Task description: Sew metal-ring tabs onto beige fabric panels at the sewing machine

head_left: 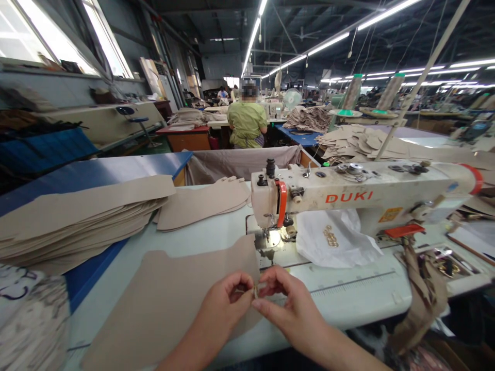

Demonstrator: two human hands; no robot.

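In the middle of the head view, both my hands meet over the front of the sewing table. My left hand (229, 301) pinches a small beige piece (255, 291), perhaps a short fabric strip; its exact kind is too small to tell. The fingertips of my right hand (284, 299) close on the same piece from the other side. Below and left of them a large beige cut fabric panel (170, 288) lies flat. Beyond my right hand stands a white sewing machine (359, 190) with its needle area lit. Several gold rings (331, 237) rest on a white sheet (350, 242) under its arm.
Stacked beige panels (85, 216) lie at the left, with a smaller pile (204, 203) behind the loose panel. Fabric strips (421, 293) hang over the right edge beside a tray (460, 265) with metal parts. A person in a green shirt (247, 123) sits ahead.
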